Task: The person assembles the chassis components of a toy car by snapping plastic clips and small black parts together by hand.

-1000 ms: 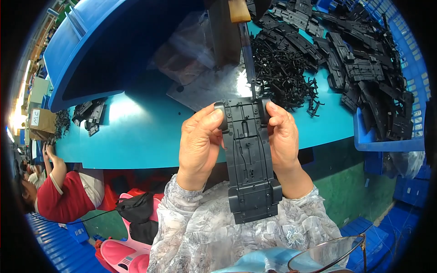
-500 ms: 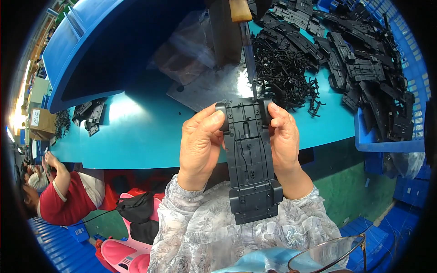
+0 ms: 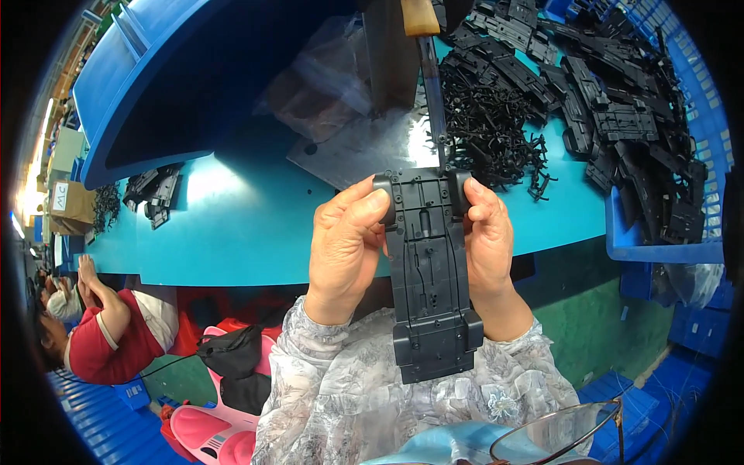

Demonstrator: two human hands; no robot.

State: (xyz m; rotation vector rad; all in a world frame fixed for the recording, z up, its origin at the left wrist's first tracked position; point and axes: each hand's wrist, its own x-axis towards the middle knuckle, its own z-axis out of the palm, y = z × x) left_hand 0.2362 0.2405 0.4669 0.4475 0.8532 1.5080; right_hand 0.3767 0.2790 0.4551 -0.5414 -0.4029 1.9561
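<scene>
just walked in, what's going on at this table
A person holds a long black plastic part in both bare hands, the left hand on its left edge and the right hand on its right, near the far end. A slim rod comes down to that end; whether they touch is unclear. Beyond lies a heap of small black pieces, with similar long parts piled to the right.
</scene>
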